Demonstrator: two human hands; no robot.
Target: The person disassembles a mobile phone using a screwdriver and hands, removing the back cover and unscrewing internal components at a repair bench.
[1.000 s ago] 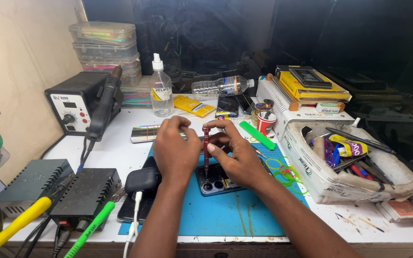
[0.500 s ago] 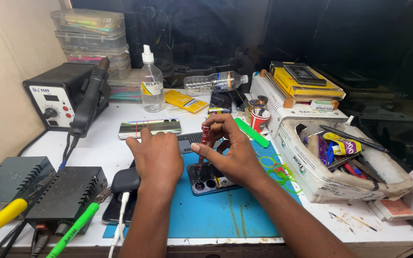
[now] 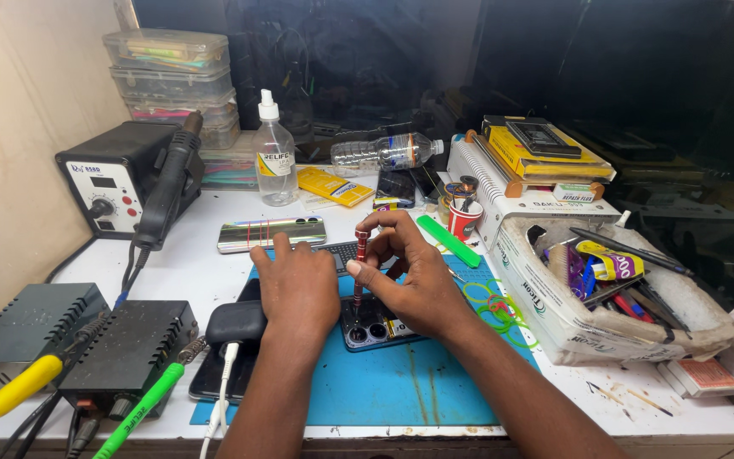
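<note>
Phone lies flat on the blue mat for support. Right hand fingers pinch the upright red screwdriver against it; left hand rests open, empty, steadying beside.

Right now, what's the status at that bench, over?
Right hand pinching red screwdriver, upright on phone. Left hand flat beside it on blue mat. Nothing in the way.

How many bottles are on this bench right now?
2: an upright clear dispenser bottle beside the black hot-air station, and a clear plastic bottle lying on its side behind it. More may be hidden in the clutter.
</note>
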